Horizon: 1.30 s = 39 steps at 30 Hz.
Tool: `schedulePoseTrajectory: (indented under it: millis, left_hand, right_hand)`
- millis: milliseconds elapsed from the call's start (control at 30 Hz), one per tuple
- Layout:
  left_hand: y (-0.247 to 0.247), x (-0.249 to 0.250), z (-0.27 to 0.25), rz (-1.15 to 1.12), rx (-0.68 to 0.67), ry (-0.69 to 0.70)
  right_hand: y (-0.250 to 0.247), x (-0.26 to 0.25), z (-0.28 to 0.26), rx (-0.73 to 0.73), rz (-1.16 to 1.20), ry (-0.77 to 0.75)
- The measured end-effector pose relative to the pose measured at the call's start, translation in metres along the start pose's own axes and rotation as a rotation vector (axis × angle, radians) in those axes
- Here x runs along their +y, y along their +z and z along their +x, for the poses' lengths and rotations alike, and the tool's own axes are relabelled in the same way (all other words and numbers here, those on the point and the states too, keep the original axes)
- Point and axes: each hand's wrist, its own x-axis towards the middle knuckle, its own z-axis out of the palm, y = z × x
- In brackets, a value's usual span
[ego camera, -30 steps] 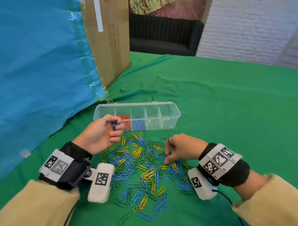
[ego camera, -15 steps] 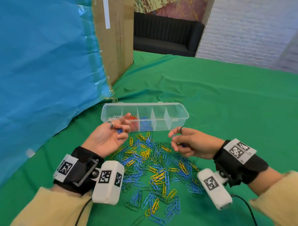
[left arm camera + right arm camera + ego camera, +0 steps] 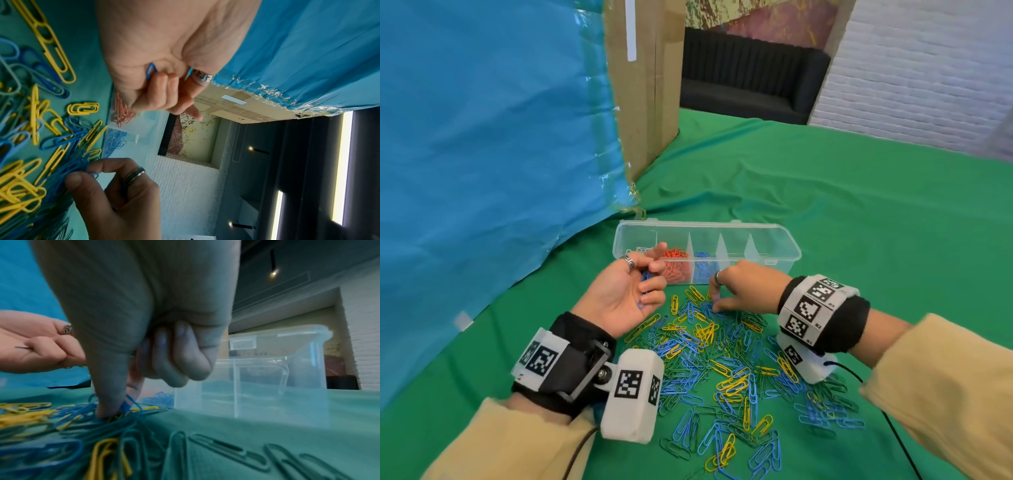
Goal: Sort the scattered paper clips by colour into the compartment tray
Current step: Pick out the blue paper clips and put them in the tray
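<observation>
A clear compartment tray point(image 3: 787, 241) lies on the green cloth, with white, red point(image 3: 675, 265) and blue clips point(image 3: 703, 269) in its left compartments. A heap of blue, yellow and green paper clips point(image 3: 726, 356) lies in front of it. My left hand point(image 3: 631, 291) is palm up beside the tray, its curled fingers holding blue clips point(image 3: 151, 71) against the palm. My right hand point(image 3: 717, 301) reaches down at the heap's far edge, thumb and forefinger pinching a blue clip point(image 3: 126, 404) on the cloth, its other fingers curled.
A blue sheet point(image 3: 482, 154) hangs at the left, taped to a tall cardboard box point(image 3: 647, 85) behind the tray. Green cloth point(image 3: 859, 212) covers the table to the right and behind. A black sofa point(image 3: 750, 75) stands beyond the table.
My right hand, lifted near my left hand half a second ago, has dropped back onto the heap and pinches another blue clip. My left hand stays palm up with its clips.
</observation>
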Motion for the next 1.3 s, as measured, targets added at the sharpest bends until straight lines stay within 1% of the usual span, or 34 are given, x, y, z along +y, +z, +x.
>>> schedulePoseTrajectory:
  millis: [100, 167, 233, 300, 367, 433, 500, 533, 600, 633, 667, 767, 867, 933, 1033, 1100, 1167, 1233, 1300]
  left_hand:
    - [-0.002, 0.001, -0.001, -0.007, 0.001, 0.003]
    - [-0.001, 0.002, -0.004, 0.006, 0.005, 0.019]
    - [0.004, 0.005, -0.006, 0.081, 0.021, 0.049]
    - [0.013, 0.01, -0.008, 0.215, 0.041, 0.072]
    - [0.026, 0.014, -0.008, 0.445, 0.052, 0.11]
    - [0.039, 0.017, -0.007, 0.778, 0.063, 0.173]
    - [0.05, 0.017, -0.003, 1.234, 0.03, 0.206]
    - [0.053, 0.015, 0.0, 1.48, -0.02, 0.201]
    - [0.054, 0.009, 0.007, 1.917, -0.11, 0.147]
    - [0.055, 0.006, 0.009, 2.065, -0.124, 0.104]
    - [0.054, 0.003, 0.01, 2.158, -0.135, 0.062]
    - [0.051, -0.003, 0.014, 2.295, -0.166, 0.011]
    - [0.046, -0.006, 0.019, 2.324, -0.164, -0.009]
    - [0.045, -0.007, 0.019, 2.319, -0.168, -0.007]
    - [0.045, -0.006, 0.018, 2.29, -0.179, -0.025]
    - [0.043, -0.002, 0.018, 2.205, -0.174, -0.011]
    - [0.039, 0.003, 0.016, 1.979, -0.141, -0.004]
    - [0.038, 0.006, 0.011, 1.539, -0.095, -0.07]
    - [0.037, 0.009, 0.007, 1.088, -0.082, -0.127]
  right_hand:
    - [0.003, 0.004, -0.003, -0.016, 0.126, -0.002]
    - [0.004, 0.009, -0.008, 0.019, 0.24, 0.007]
    - [0.005, 0.016, -0.014, 0.067, 0.363, 0.01]
    - [0.007, 0.023, -0.019, 0.104, 0.475, 0.02]
    - [0.01, 0.026, -0.023, 0.107, 0.565, 0.035]
    - [0.012, 0.026, -0.027, 0.084, 0.675, 0.062]
    - [0.014, 0.026, -0.029, 0.049, 0.838, 0.103]
    - [0.014, 0.026, -0.03, 0.02, 0.925, 0.119]
    - [0.016, 0.024, -0.033, -0.053, 1.087, 0.122]
    - [0.016, 0.024, -0.034, -0.089, 1.162, 0.116]
    - [0.017, 0.023, -0.036, -0.117, 1.223, 0.112]
    - [0.017, 0.021, -0.039, -0.127, 1.273, 0.135]
    - [0.015, 0.018, -0.041, -0.102, 1.222, 0.172]
    - [0.013, 0.017, -0.041, -0.1, 1.243, 0.19]
    - [0.011, 0.02, -0.041, -0.076, 1.453, 0.189]
    - [0.011, 0.023, -0.042, -0.027, 1.624, 0.195]
    - [0.011, 0.024, -0.044, 0.02, 1.749, 0.196]
    - [0.012, 0.024, -0.044, 0.056, 1.848, 0.209]
    - [0.011, 0.023, -0.043, 0.077, 1.915, 0.229]
